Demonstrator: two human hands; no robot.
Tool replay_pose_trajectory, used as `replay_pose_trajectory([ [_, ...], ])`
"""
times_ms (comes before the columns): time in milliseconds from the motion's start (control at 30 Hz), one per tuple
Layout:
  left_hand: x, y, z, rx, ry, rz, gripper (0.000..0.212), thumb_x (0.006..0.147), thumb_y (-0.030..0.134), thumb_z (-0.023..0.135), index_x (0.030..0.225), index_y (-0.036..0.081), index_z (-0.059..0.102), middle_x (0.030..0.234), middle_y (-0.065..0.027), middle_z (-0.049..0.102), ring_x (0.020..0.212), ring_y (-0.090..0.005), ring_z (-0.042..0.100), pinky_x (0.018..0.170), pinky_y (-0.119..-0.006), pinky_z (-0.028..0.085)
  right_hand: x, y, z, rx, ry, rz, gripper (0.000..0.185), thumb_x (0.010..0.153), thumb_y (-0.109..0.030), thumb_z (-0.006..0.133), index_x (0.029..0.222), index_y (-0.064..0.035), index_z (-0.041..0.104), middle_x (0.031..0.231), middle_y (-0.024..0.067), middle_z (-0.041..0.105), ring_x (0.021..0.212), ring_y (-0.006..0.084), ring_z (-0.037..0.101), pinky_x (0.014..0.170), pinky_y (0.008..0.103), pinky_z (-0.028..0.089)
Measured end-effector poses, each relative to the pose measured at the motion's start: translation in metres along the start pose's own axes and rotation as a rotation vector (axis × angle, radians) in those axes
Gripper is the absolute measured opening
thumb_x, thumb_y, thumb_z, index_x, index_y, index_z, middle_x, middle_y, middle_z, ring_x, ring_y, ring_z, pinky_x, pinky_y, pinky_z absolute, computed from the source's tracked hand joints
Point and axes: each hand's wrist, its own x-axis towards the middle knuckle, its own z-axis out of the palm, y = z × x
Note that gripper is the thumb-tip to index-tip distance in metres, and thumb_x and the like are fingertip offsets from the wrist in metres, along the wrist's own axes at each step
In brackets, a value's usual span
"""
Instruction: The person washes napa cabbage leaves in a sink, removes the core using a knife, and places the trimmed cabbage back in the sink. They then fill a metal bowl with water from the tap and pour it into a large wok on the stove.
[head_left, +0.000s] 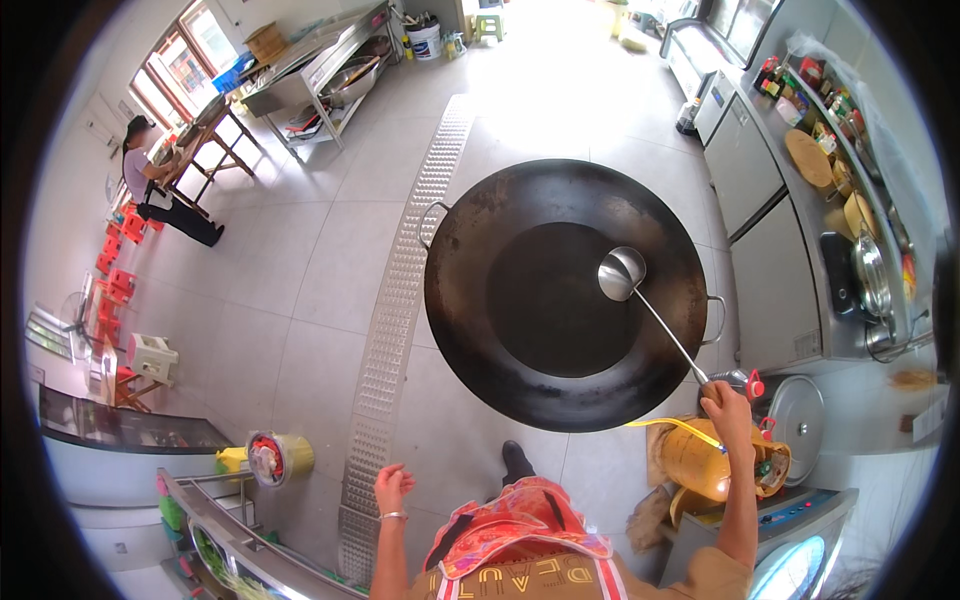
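My right hand (726, 411) is closed around the handle end of a long steel ladle (622, 274). The ladle's bowl is over the right part of a large dark wok (465, 322), by the edge of a dark round pool of liquid (559, 315) in its bottom. Whether the bowl touches the liquid I cannot tell. The wok has a loop handle on either side. To the left of my body, my left hand (393, 489) hangs over the floor, fingers loosely bent and holding nothing. What supports the wok is hidden beneath it.
An orange gas cylinder (694, 459) with a yellow hose stands below my right arm, near a round metal lid (799, 427). A steel counter (799, 217) runs along the right. A waste bin (289, 457) stands left. A metal drain grate (401, 315) crosses the floor. Another person (154, 180) works at a far table.
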Motion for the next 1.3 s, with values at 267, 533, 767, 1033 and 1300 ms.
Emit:
replay_pose_trajectory([
  [267,-0.001,0.000,0.003,0.002,0.012,-0.022,0.018,0.077,0.008,0.044,0.092,0.002,0.051,0.073,-0.0084,0.057,0.060,-0.0141,0.056,0.053,-0.022,0.045,0.004,-0.006,0.002,0.021,-0.010,-0.004,0.022,0.068,-0.017,0.057,0.087,-0.0056,0.054,0.075,0.0172,0.057,0.071,0.0336,0.055,0.063,0.0378,0.043],
  [533,-0.002,0.000,0.003,-0.012,0.016,-0.032,0.017,0.078,0.008,0.044,0.092,0.002,0.051,0.073,-0.0082,0.057,0.060,-0.0142,0.056,0.053,-0.022,0.045,0.007,-0.015,0.004,0.020,-0.051,0.004,0.023,0.069,-0.016,0.057,0.089,-0.0056,0.054,0.075,0.0180,0.057,0.072,0.0335,0.055,0.063,0.0374,0.043],
  [767,-0.003,-0.002,0.002,-0.013,0.014,-0.035,0.017,0.078,0.009,0.045,0.092,0.002,0.051,0.073,-0.0079,0.057,0.060,-0.0141,0.056,0.053,-0.022,0.045,0.006,-0.018,0.010,0.045,-0.057,-0.034,0.023,0.068,-0.015,0.057,0.089,-0.0056,0.053,0.076,0.0171,0.057,0.073,0.0332,0.055,0.063,0.0369,0.043],
  [1033,-0.003,-0.005,0.000,-0.014,-0.001,-0.028,0.017,0.078,0.009,0.045,0.092,0.002,0.052,0.073,-0.0077,0.057,0.058,-0.0137,0.055,0.053,-0.023,0.046,0.003,-0.027,0.012,0.066,-0.092,-0.046,0.026,0.068,-0.014,0.058,0.090,-0.0029,0.053,0.078,0.0182,0.056,0.073,0.0329,0.055,0.064,0.0341,0.043],
  [1300,-0.003,-0.004,0.001,0.014,0.002,-0.039,0.017,0.077,0.009,0.045,0.092,0.003,0.051,0.073,-0.0079,0.058,0.059,-0.0143,0.056,0.053,-0.023,0.046,0.003,-0.033,0.012,0.076,-0.132,-0.088,0.025,0.068,-0.013,0.058,0.089,-0.0028,0.053,0.078,0.0175,0.056,0.072,0.0327,0.055,0.063,0.0337,0.043],
])
